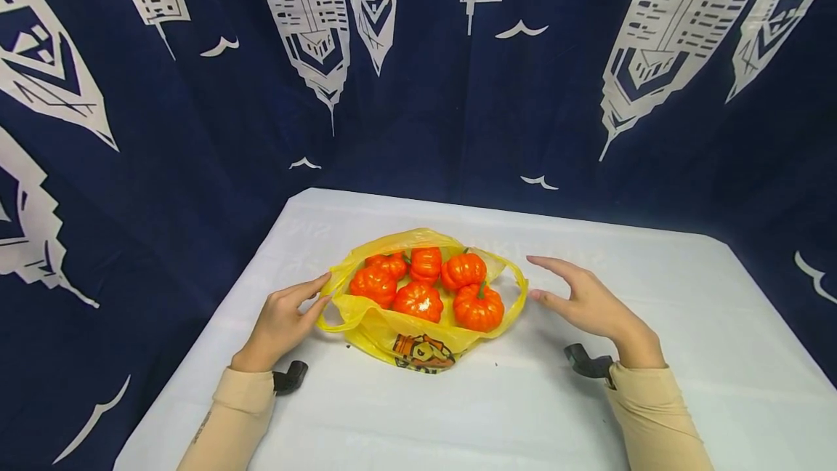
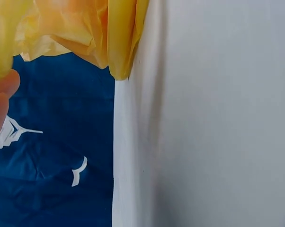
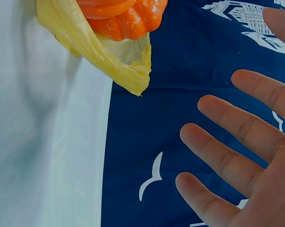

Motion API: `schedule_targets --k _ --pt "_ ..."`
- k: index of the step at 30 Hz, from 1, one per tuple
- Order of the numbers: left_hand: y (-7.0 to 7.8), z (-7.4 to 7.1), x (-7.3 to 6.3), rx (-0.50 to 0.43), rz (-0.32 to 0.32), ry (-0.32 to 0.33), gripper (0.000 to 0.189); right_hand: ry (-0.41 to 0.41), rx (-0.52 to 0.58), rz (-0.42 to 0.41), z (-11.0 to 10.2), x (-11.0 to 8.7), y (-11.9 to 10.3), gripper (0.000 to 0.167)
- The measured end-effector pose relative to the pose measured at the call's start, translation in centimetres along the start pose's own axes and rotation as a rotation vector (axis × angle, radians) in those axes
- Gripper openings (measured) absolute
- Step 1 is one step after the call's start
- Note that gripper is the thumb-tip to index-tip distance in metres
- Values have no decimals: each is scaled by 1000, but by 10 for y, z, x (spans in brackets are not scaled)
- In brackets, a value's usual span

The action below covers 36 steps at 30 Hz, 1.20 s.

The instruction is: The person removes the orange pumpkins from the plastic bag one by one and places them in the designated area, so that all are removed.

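A yellow plastic bag (image 1: 373,336) lies spread with its mouth up on the table, several small shiny orange pumpkins (image 1: 418,302) inside it. At the bag's left handle (image 1: 332,325) is my left hand (image 1: 277,322), its fingertips right at the yellow plastic and thumb and fingers apart. My right hand (image 1: 591,304) hovers just right of the right handle (image 1: 522,296), holding nothing. In the right wrist view its fingers (image 3: 246,127) are straight and spread, beside the bag's edge (image 3: 128,78) and an orange pumpkin (image 3: 138,19).
White cloth covers the table (image 1: 458,413). Behind it hangs a dark blue curtain (image 1: 418,151) with white building and bird prints. Black curved pieces, one at the left wrist (image 1: 290,378) and one at the right wrist (image 1: 585,362), stick out from the sleeves.
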<state>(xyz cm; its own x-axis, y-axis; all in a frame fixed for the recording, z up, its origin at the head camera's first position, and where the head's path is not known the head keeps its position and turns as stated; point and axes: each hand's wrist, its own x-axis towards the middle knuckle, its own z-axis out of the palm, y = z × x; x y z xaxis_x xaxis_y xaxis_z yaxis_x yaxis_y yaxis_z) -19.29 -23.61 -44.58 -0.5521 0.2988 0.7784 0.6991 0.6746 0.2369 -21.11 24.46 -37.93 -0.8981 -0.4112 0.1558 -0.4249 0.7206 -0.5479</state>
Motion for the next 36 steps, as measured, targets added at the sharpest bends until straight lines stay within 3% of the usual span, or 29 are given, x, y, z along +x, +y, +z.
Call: schedule_targets --k 14,22,36 --pt "1 7 -2 -31 -68 -12 38 -21 3 -11 5 2 1 58" --pt "2 7 -4 20 -78 -15 32 -24 -3 -37 8 4 -2 56" --pt "0 7 -5 18 -64 -7 33 -57 10 -74 28 12 -4 52"
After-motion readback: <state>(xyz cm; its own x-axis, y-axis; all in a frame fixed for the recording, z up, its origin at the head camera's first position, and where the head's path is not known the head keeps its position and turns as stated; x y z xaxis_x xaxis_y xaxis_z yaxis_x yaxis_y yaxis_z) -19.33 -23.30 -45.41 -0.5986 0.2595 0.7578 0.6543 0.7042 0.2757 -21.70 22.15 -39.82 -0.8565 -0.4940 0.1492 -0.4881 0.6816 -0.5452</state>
